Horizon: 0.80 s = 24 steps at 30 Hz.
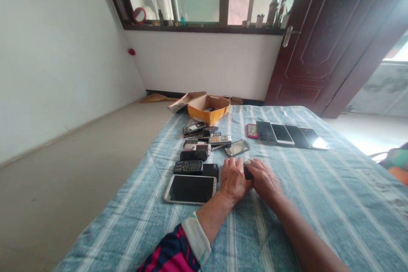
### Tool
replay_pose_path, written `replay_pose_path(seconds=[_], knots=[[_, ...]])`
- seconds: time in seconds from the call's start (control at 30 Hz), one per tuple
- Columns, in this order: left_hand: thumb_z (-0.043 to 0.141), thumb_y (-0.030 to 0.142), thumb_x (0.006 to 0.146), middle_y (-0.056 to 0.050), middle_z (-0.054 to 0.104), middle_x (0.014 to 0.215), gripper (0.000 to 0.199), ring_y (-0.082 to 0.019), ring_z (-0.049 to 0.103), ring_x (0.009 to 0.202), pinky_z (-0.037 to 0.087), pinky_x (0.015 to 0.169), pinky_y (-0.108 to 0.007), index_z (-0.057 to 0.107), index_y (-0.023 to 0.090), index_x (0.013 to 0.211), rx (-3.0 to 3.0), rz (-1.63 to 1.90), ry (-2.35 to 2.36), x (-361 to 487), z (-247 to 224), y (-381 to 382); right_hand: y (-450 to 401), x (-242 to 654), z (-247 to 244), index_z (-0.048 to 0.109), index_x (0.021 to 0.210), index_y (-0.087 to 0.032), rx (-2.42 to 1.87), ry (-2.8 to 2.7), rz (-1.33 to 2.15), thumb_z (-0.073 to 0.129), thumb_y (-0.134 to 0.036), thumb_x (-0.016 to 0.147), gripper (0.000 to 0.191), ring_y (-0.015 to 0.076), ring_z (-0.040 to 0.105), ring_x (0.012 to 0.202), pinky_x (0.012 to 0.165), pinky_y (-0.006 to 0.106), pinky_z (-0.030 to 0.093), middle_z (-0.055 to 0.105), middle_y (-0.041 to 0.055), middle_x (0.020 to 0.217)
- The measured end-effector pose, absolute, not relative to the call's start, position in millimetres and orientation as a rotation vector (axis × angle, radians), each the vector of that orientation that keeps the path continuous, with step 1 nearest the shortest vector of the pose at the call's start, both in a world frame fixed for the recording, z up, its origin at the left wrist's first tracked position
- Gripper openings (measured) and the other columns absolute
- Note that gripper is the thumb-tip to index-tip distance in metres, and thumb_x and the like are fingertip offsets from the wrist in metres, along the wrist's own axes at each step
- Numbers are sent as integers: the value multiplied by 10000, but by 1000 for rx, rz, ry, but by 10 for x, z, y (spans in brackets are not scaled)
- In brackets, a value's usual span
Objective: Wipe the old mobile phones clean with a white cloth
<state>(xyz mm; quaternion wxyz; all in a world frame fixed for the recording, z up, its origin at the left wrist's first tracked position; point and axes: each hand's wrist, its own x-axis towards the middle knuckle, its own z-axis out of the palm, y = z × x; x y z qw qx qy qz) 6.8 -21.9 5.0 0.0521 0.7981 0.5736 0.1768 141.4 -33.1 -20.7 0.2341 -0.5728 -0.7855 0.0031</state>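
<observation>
My right hand (265,180) is curled round a small black mobile phone (247,173), mostly covered by the fingers. Pressed up beside it, my left hand (234,182) has its fingers bent and its thumb side against the same phone. A white-framed large phone (191,189) lies face up left of my left wrist. Just beyond it are a black keypad phone (188,166) and a black phone (211,171) partly behind my left hand. A silver touchscreen phone (237,148) rests beyond my fingertips.
Several older phones (197,148) lie in a loose pile at left. An open orange cardboard box (208,114) stands at the far edge. At right, a pink phone (252,131) heads a row of flat smartphones (282,134). A striped blue cloth (318,204) covers the surface.
</observation>
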Motion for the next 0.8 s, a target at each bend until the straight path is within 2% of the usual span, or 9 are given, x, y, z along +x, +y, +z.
replay_pose_path(seconds=[0.13,0.3,0.43,0.63,0.8], knots=[[775,480,647,-68,567,1002,514,-261,515,969,430,857,-353,544,185,1000,2436,551,1741,67,22,-219,-316,1494,-198,658,1094,-208,-1683,-2105,-16,439,-98,895,315,212,530,1153,981,295,408,646,65,1138],[798,576,581,-81,562,1023,629,-269,514,982,441,849,-356,553,172,996,2430,511,1690,34,32,-229,-308,1595,-249,656,1090,-182,-1827,-2010,-129,408,-59,884,345,229,570,1053,892,319,459,646,86,1111],[752,554,638,-85,559,1038,577,-272,511,997,443,862,-364,551,174,1023,2465,505,1621,-16,37,-222,-336,1545,-294,651,1103,-179,-1699,-2060,-163,409,-34,866,369,235,548,1123,918,326,461,647,85,1127],[668,369,708,-75,562,1016,383,-260,510,975,448,848,-359,542,186,1021,2494,454,1542,-79,54,-206,-395,1337,-286,660,1101,-184,-1424,-2213,-84,449,-50,863,345,242,520,1189,1025,381,412,639,86,1194],[663,410,719,-81,556,1040,419,-267,496,1001,443,877,-371,530,183,1045,2507,470,1496,-113,54,-218,-390,1412,-282,657,1122,-187,-1532,-2142,-113,430,-36,846,388,230,534,1184,1014,364,432,650,86,1169]])
